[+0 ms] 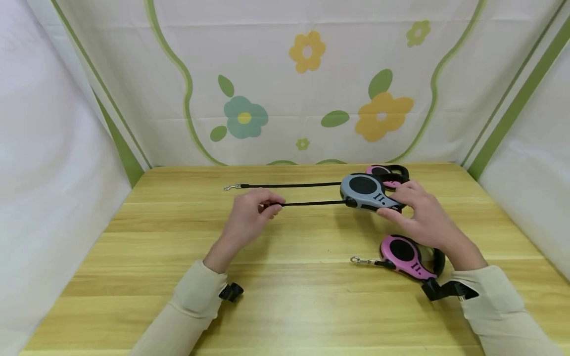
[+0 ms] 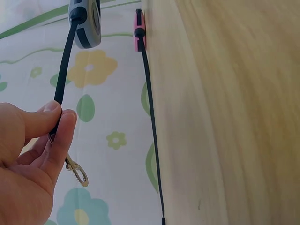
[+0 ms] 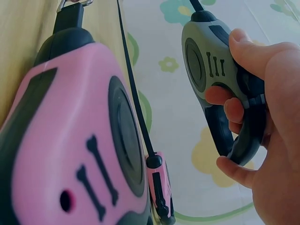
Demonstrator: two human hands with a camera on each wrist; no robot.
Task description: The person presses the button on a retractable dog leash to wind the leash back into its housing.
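Note:
My right hand [image 1: 403,203] grips a grey retractable leash housing [image 1: 366,191] a little above the wooden table [image 1: 285,296], fingers curled round its black handle [image 3: 243,136]. Its black tape [image 1: 311,203] runs left to my left hand [image 1: 270,207], which pinches it between thumb and forefinger. In the left wrist view the metal clip [image 2: 77,172] hangs below that pinch [image 2: 60,112], and the grey housing [image 2: 86,21] shows at the tape's far end.
A pink leash [image 1: 386,174] lies behind the grey one, its tape [image 1: 289,185] drawn out left to a clip [image 1: 231,187]. A second pink leash [image 1: 407,257] with a short clip [image 1: 357,260] lies under my right wrist. Flowered cloth walls [image 1: 307,89] enclose the table.

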